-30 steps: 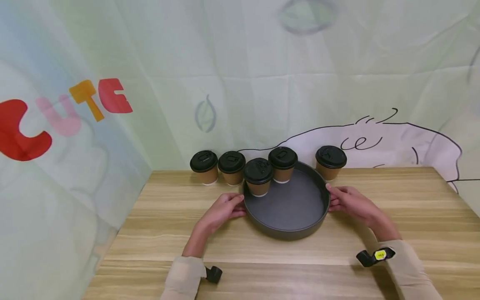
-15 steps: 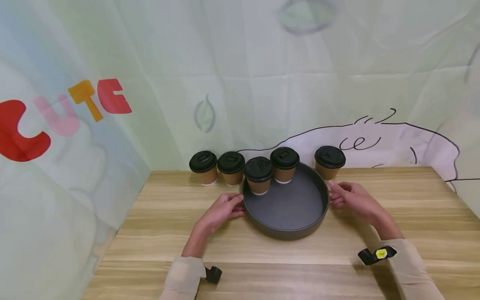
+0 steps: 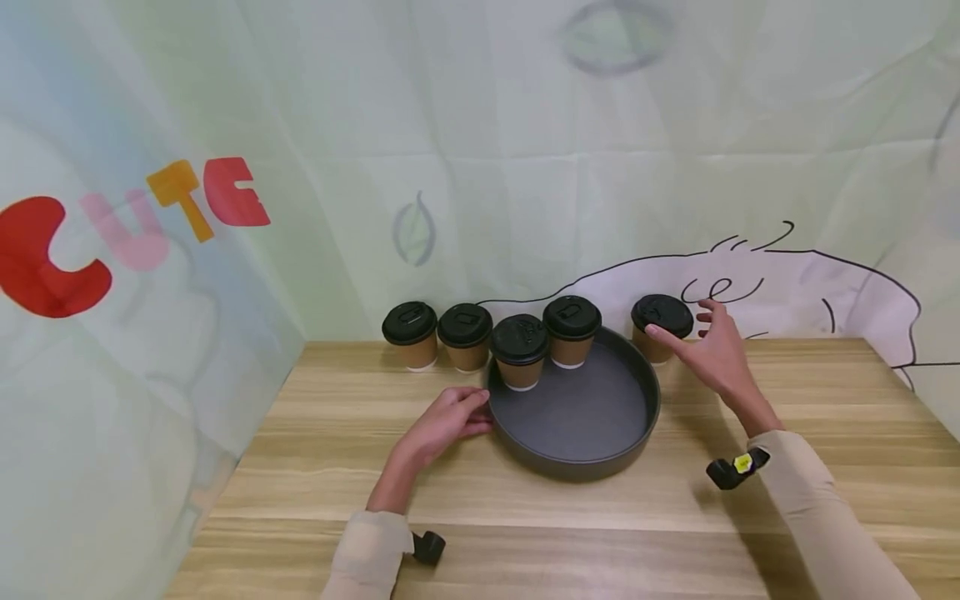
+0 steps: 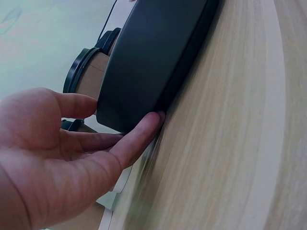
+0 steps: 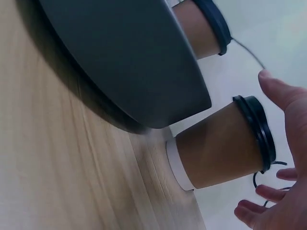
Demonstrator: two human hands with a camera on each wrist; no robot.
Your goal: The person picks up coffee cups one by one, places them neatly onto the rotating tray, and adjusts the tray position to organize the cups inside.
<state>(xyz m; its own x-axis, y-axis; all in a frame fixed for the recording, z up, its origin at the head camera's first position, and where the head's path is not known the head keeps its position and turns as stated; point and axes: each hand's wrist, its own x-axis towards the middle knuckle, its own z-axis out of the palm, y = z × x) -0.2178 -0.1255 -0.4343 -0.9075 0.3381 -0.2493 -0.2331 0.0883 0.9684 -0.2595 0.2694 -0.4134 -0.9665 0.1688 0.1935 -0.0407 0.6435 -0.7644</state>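
A round dark grey pan (image 3: 588, 425) lies on the wooden table. My left hand (image 3: 446, 423) grips its left side; in the left wrist view the thumb (image 4: 79, 105) meets the rim and the fingers (image 4: 139, 139) reach the base edge. Two brown paper cups with black lids, the front cup (image 3: 519, 354) and the rear cup (image 3: 572, 331), stand upright in the pan. Behind the pan's right side stands another lidded cup (image 3: 651, 342). My right hand (image 3: 712, 354) is beside it, thumb and fingers spread on either side of its lid (image 5: 259, 134), apparently apart from it.
Two more lidded cups, the far-left cup (image 3: 411, 335) and its neighbour (image 3: 465, 337), stand on the table (image 3: 570, 550) left of the pan. A printed curtain (image 3: 480, 167) hangs right behind the table's back edge.
My right hand has let go of the pan's right side and moved up and back to the right-hand cup, its fingers spreading. My left hand and the pan have stayed in place.
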